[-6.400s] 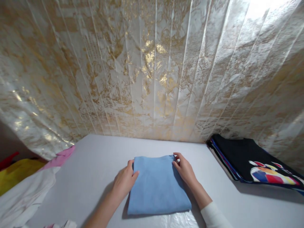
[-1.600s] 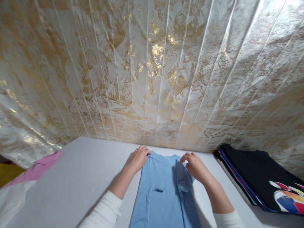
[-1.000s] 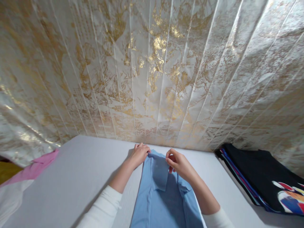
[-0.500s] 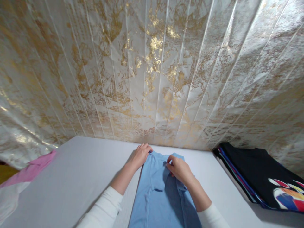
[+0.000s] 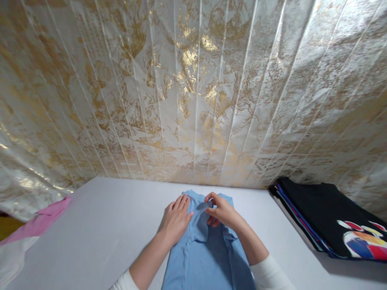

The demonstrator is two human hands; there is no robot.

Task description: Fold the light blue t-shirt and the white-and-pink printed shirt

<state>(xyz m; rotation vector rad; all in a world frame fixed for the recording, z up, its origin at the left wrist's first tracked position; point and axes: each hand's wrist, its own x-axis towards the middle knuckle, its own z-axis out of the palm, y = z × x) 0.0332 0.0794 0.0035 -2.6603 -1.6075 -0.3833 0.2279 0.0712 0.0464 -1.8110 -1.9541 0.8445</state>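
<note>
A light blue short-sleeved shirt (image 5: 208, 257) lies on the white table, its sides and sleeves folded inward and its collar end pointing away from me. My left hand (image 5: 178, 217) rests flat on the shirt's upper left edge, fingers stretched out together and thumb apart. Over the upper middle of the shirt, near the collar, is my right hand (image 5: 222, 211). Its thumb and index finger are curved, with a gap between their tips, and the other fingers curl beneath. Whether those lower fingers touch the cloth is hard to see.
On the right of the white table (image 5: 121, 225) sits a stack of folded clothes (image 5: 320, 217), topped by a black one with a colourful print. A pink and white garment (image 5: 45, 219) lies at the left edge. Behind the table hangs a shiny gold-and-silver patterned sheet (image 5: 193, 100).
My left hand has come down from the shirt's top left corner and now lies flat on its edge. My right hand has shifted slightly left, with thumb and index finger spreading apart.
</note>
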